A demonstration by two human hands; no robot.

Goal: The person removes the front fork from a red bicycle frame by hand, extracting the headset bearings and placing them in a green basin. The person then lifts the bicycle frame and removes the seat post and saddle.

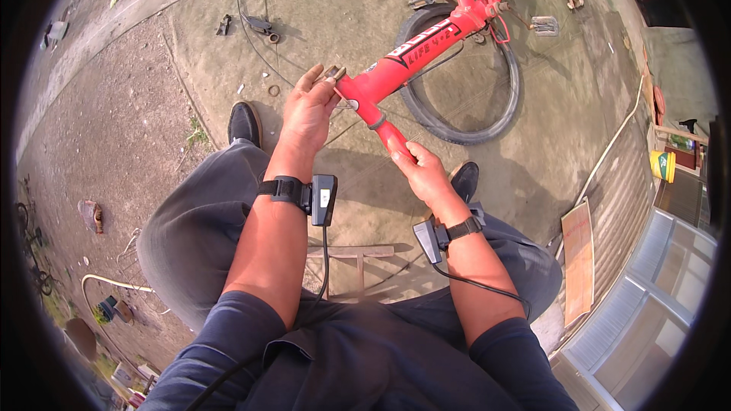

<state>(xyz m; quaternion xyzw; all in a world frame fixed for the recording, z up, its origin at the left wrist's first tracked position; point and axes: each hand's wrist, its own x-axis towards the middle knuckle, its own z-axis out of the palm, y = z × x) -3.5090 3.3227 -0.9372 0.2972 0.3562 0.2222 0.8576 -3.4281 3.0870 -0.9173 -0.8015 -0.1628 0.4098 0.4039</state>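
Observation:
A red bicycle frame (428, 51) extends from in front of me toward the far right. My left hand (306, 110) is at the far left end of its short head tube, with fingers and thumb closed around a small brownish metal fitting (335, 73). From the tube's near end, past a grey ring (376, 123), comes a red fork (393, 139). My right hand (423, 171) wraps around that fork, hiding its lower part. A thin cable runs beside the head tube, close to my left fingers.
A loose black tyre (461, 137) lies under the frame, near a pedal (545, 26). A brake lever with cable (261, 27) and a small ring (273, 90) lie on the ground at the far left. A board (578, 259) and yellow bucket (662, 166) are at the right.

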